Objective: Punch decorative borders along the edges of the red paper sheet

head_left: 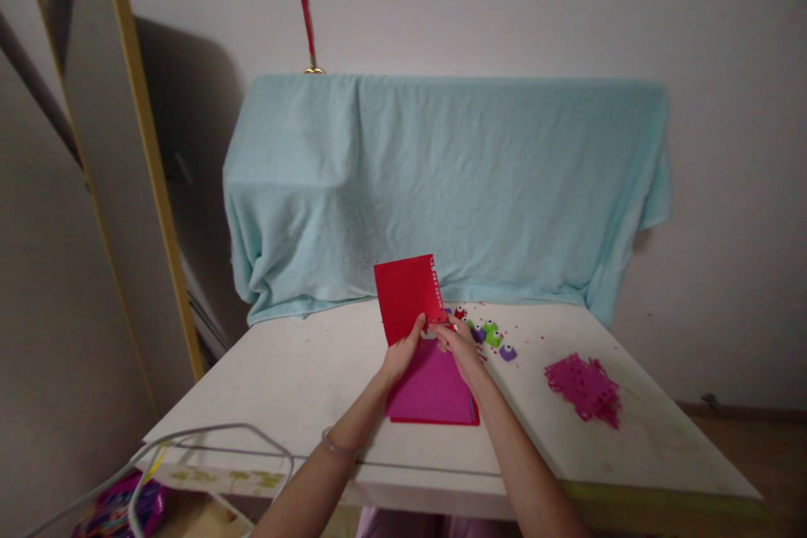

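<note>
A square red paper sheet (407, 296) is held up above the table, with small shapes punched out along its right edge. My left hand (402, 355) grips its lower edge, thumb on top. At the sheet's lower right corner, my right hand (459, 343) has its fingers closed around something small that I cannot make out. Magenta paper (429, 387) lies beneath my hands, over red paper whose edge shows at the front. Just right of my right hand sit several small punches in green (493, 333), purple (508, 351) and red.
A heap of punched magenta paper (583, 387) lies on the right of the white table (283, 382). Tiny paper bits are scattered around the punches. A light blue cloth (492, 185) drapes behind. At left stand a framed mirror (113, 143) and a grey metal frame (236, 427).
</note>
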Available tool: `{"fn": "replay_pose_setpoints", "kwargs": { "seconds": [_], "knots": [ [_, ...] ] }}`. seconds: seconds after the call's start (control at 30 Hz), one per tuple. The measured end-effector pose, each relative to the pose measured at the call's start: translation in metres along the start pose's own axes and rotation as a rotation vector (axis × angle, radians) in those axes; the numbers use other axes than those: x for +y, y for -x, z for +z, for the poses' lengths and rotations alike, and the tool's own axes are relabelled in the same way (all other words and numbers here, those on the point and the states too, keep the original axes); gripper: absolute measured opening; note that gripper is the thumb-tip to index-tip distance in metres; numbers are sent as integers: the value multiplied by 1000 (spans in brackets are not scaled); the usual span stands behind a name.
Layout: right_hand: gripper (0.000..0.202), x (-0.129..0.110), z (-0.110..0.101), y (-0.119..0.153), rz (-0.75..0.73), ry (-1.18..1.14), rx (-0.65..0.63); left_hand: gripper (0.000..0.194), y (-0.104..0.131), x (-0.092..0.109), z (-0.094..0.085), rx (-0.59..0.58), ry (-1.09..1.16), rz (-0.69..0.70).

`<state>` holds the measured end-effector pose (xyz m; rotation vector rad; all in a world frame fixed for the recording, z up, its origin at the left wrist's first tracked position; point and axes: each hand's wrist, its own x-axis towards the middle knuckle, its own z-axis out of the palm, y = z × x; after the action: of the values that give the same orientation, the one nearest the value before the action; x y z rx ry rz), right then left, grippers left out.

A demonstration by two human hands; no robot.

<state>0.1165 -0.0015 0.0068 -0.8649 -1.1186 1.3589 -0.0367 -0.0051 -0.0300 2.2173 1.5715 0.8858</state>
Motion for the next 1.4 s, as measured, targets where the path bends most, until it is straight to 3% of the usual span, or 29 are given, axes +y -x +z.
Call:
{"fn": "replay_pose_setpoints", "kwargs": {
  "seconds": [0.63,0.8,1.03,1.1,1.17,1.27,1.33,1.4],
  "knots": [
    [23,3,-1,-1,3,-12,-13,63,3,7,-7,-96,-166,-29],
    [23,1,-1,0,-4,-5,-24,61,2,3,-3,-25,-242,46],
    [24,0,-1,0,-2,-6,-21,54,-3,9,-7,43,-250,27],
    [24,1,-1,-1,-11,-14,-23,52,-3,11,-9,51,-121,-24],
    [25,2,-2,-2,-12,-15,-18,47,-2,13,-11,68,157,-123],
    [27,3,-3,-3,1,-8,14,40,0,18,-13,134,927,-335],
    [28,4,-3,-4,11,-2,36,39,-1,23,-14,169,1309,-423],
    [29,4,-4,-4,12,-4,44,41,-4,28,-17,156,1379,-422]
  ]
}}
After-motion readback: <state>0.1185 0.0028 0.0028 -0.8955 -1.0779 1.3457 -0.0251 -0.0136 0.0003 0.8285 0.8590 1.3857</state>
